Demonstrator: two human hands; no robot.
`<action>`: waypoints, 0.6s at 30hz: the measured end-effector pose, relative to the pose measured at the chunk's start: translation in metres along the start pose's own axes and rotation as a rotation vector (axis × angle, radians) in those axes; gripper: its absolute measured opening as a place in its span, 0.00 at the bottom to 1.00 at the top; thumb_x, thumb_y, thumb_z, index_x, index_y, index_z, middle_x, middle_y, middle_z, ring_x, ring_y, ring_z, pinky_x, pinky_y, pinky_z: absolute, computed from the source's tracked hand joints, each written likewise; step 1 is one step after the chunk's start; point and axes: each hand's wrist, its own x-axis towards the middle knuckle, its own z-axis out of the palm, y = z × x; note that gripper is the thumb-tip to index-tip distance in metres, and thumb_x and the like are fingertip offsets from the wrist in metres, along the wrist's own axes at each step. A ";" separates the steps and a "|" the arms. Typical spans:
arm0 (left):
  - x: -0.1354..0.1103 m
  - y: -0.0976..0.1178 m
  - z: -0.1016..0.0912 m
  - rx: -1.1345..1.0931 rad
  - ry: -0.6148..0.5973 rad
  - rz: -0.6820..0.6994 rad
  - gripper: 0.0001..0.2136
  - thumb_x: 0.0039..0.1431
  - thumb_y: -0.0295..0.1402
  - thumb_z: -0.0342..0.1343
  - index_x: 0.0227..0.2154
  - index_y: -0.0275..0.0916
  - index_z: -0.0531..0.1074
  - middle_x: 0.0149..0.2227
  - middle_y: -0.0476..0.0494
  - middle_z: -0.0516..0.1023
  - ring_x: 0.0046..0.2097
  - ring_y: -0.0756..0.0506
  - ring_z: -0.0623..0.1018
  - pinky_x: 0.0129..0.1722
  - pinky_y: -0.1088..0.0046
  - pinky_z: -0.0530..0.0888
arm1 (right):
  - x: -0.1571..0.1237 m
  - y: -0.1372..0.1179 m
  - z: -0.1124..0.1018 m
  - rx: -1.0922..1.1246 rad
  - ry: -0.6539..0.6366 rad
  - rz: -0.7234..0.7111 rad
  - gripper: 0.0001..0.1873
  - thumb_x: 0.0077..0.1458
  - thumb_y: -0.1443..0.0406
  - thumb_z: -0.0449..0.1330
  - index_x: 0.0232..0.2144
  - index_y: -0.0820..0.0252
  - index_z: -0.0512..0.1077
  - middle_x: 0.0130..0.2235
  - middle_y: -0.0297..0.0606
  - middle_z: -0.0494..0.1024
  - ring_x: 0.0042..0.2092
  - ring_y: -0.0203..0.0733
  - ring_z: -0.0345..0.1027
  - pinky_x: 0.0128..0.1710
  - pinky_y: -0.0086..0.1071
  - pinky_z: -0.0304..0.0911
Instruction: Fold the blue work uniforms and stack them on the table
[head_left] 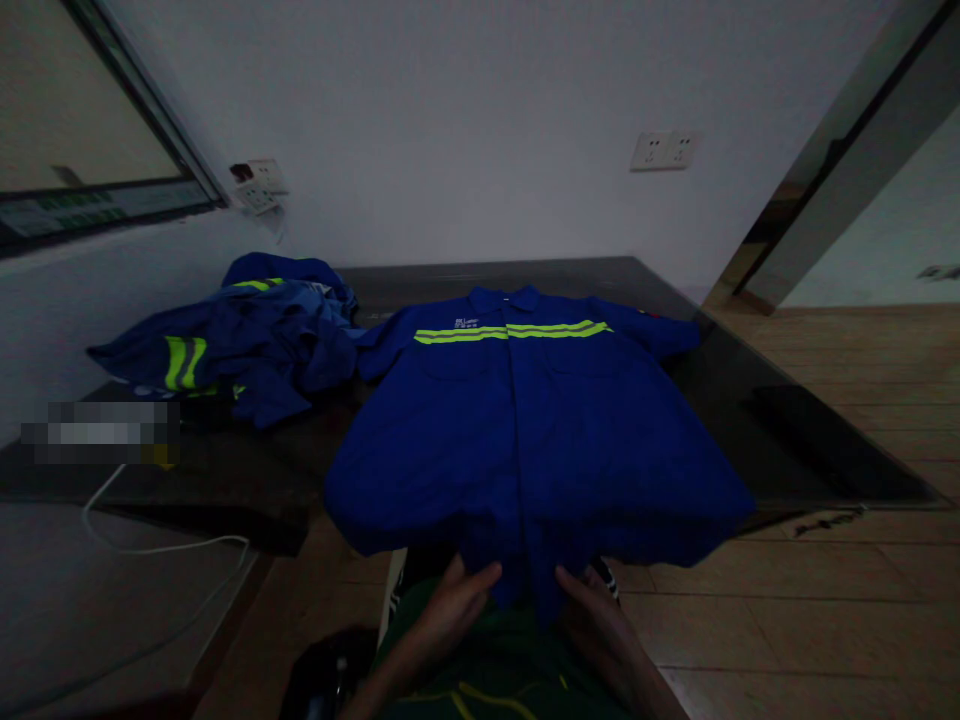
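Observation:
A blue short-sleeved work shirt (517, 430) lies spread out, front side up, with its collar toward the wall. A yellow-green reflective band crosses its chest, and small white lettering sits above the band on the left. Its lower hem hangs over the near edge of the table. My left hand (461, 595) pinches the hem left of the front opening, thumb on top. On the other side of the opening, my right hand (596, 610) grips the hem the same way. The fingers beneath the cloth are mostly hidden.
A heap of crumpled blue work clothes (247, 340) lies left on the dark table (622, 275). A dark flat object (802, 435) rests at the right. A white cable (165, 550) hangs off the left edge. Wall sockets (664, 151) are behind, and a dark bag-like item (330, 670) is below.

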 end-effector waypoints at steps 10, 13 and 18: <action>0.016 0.004 0.001 0.411 0.015 0.062 0.35 0.35 0.43 0.72 0.49 0.35 0.74 0.55 0.32 0.73 0.60 0.32 0.68 0.62 0.51 0.58 | 0.009 0.011 -0.002 -0.027 0.137 0.013 0.31 0.36 0.56 0.73 0.44 0.58 0.73 0.47 0.43 0.79 0.51 0.55 0.71 0.47 0.45 0.68; 0.022 0.002 0.000 0.405 -0.004 0.088 0.36 0.32 0.42 0.73 0.49 0.35 0.74 0.54 0.31 0.73 0.60 0.31 0.68 0.63 0.50 0.57 | 0.013 0.015 -0.002 -0.074 0.149 -0.035 0.35 0.35 0.57 0.74 0.47 0.57 0.71 0.48 0.43 0.78 0.49 0.54 0.72 0.44 0.44 0.69; 0.026 -0.004 -0.005 0.428 -0.016 0.099 0.35 0.34 0.40 0.73 0.49 0.35 0.74 0.54 0.31 0.74 0.59 0.31 0.69 0.62 0.51 0.58 | 0.016 0.019 -0.001 -0.205 0.240 -0.075 0.46 0.32 0.57 0.75 0.54 0.57 0.65 0.48 0.44 0.78 0.44 0.54 0.74 0.35 0.41 0.72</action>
